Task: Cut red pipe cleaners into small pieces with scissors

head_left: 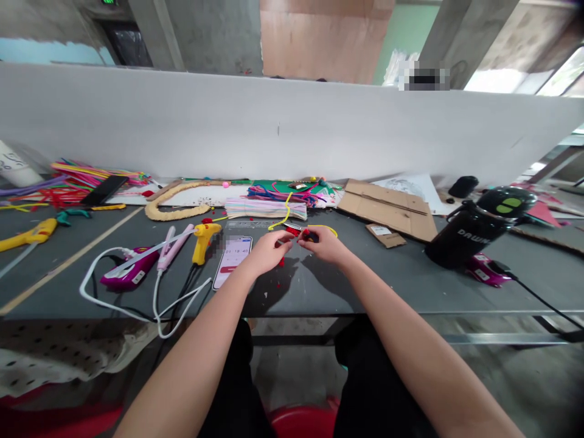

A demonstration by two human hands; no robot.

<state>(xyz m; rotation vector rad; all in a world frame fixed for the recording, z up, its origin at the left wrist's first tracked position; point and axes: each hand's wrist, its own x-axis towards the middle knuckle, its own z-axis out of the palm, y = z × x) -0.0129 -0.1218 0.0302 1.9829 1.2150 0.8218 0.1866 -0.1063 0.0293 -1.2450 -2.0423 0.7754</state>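
Note:
My left hand (270, 249) and my right hand (323, 244) almost meet over the desk, fingertips pinched together. A small red piece (295, 232) shows between them; its kind is too small to make out, and I cannot tell which fingers grip it. A dark handle with red (312, 236) lies at my right fingertips, partly covered. Just behind the hands is a metal blade-like part (292, 227), perhaps of scissors. A yellow pipe cleaner (288, 211) curves up behind my left hand. Red scraps (281, 262) are scattered below the fingers.
Left of my arm are a phone (233, 258) with a running timer, a yellow glue gun (205, 242), a pink stick-like tool (172, 249) and white cables. Pipe cleaner bundles (267, 208) lie behind. Cardboard (387, 207) and a black bottle (474, 228) stand to the right.

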